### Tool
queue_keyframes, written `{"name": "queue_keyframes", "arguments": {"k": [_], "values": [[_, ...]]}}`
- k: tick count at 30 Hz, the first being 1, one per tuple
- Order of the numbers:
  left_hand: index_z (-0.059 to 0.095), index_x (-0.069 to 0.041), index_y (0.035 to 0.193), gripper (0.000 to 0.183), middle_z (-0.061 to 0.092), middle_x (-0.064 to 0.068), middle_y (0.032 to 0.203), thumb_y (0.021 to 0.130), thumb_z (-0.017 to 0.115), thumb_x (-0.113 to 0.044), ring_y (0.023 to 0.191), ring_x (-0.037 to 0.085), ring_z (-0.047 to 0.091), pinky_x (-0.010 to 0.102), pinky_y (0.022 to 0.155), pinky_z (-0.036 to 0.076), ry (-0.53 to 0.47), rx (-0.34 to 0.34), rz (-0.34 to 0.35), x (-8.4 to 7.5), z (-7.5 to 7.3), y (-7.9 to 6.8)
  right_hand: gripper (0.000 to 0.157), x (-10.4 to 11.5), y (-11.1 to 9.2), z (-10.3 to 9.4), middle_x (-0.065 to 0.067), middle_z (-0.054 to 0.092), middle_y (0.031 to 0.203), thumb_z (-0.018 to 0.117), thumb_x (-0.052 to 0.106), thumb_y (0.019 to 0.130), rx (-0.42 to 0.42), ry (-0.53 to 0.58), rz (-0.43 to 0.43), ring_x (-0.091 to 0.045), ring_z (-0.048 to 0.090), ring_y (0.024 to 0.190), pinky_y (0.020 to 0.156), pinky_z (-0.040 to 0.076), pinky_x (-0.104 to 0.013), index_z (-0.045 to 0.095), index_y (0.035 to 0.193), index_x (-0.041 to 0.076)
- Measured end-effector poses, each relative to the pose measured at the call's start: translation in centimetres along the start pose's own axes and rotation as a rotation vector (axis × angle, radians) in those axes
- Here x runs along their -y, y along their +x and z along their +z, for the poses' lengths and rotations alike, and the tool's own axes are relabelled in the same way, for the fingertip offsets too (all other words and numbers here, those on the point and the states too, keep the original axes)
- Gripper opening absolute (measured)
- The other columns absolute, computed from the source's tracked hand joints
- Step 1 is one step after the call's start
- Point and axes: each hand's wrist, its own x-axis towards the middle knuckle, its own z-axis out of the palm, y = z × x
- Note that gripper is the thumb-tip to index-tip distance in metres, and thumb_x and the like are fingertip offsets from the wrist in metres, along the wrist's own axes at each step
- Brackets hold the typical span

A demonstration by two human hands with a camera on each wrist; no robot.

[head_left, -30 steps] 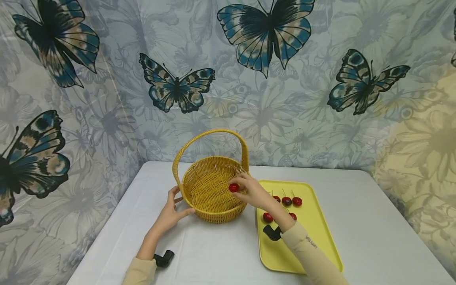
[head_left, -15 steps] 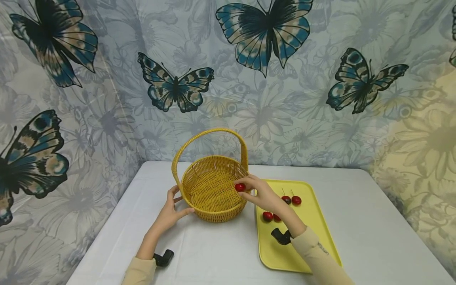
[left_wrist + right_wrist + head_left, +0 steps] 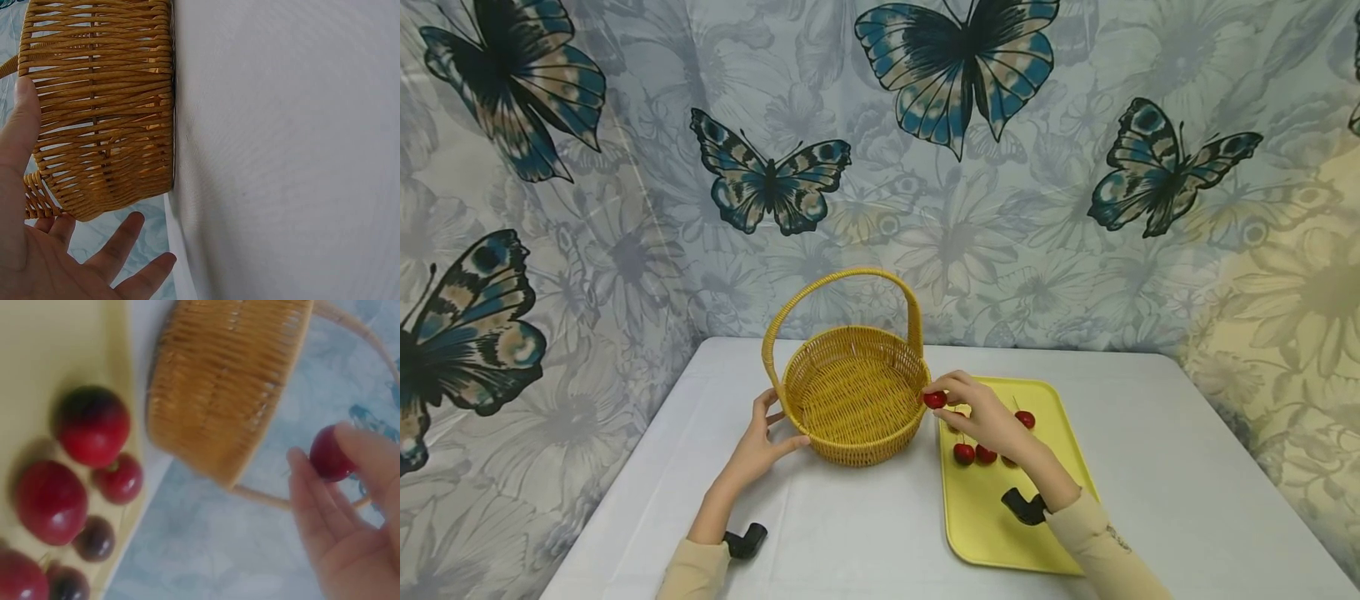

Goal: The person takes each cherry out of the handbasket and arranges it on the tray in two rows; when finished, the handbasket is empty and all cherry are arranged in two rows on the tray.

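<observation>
My left hand [image 3: 760,442] holds the yellow wicker basket [image 3: 859,455] at its left side, by the foot of the handle. In the left wrist view the thumb [image 3: 24,112] lies along the rim, and two fingers reach behind the wall while the others stretch out. Between thumb and fingertips my right hand [image 3: 988,418] pinches a red cherry [image 3: 935,400], just outside the basket's right rim and toward the tray. The right wrist view has this cherry [image 3: 331,453] raised beside the basket wall [image 3: 215,394]. Inside the basket only bare weave shows.
A yellow tray [image 3: 992,529] lies right of the basket, with several cherries [image 3: 964,453] on it, partly covered by the right hand and forearm. A white cloth [image 3: 842,533] covers the table. Butterfly-patterned fabric [image 3: 962,275] hangs behind. Each wrist wears a black camera mount [image 3: 1024,506].
My right hand has moved right with the cherry, from over the basket's inside to just beyond its right rim. The left hand and the basket have kept their place.
</observation>
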Motion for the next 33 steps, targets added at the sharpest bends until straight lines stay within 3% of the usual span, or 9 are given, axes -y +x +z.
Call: {"name": "queue_keyframes", "arguments": {"k": [11, 21, 33], "values": [[0.002, -0.018, 0.147, 0.104, 0.010, 0.015, 0.152, 0.075, 0.075, -0.039, 0.130, 0.040, 0.036, 0.060, 0.105, 0.029, -0.003, -0.003, -0.001, 0.1, 0.0, 0.1, 0.031, -1.4, -2.4, -0.8, -0.004, 0.055, 0.103, 0.071, 0.005, 0.081, -0.029, -0.008, 0.092, -0.019, 0.064, 0.082, 0.072, 0.057, -0.037, 0.060, 0.110, 0.011], [0.003, -0.018, 0.147, 0.103, 0.011, 0.014, 0.152, 0.076, 0.075, -0.039, 0.129, 0.040, 0.037, 0.061, 0.105, 0.027, 0.006, -0.003, 0.016, 0.1, 0.0, 0.1, 0.036, -2.8, -4.6, -1.6, -0.007, 0.053, 0.102, 0.072, 0.001, 0.079, -0.075, -0.026, 0.119, -0.020, 0.061, 0.081, 0.073, 0.057, -0.034, 0.062, 0.112, 0.011], [0.003, -0.017, 0.146, 0.103, 0.011, 0.015, 0.152, 0.076, 0.075, -0.039, 0.130, 0.040, 0.037, 0.062, 0.105, 0.027, 0.016, -0.003, 0.014, 0.2, 0.0, 0.1, 0.035, -4.1, -7.1, -2.2, -0.010, 0.053, 0.104, 0.069, -0.003, 0.080, -0.113, -0.049, 0.145, -0.024, 0.060, 0.083, 0.073, 0.057, -0.035, 0.061, 0.113, 0.002]]}}
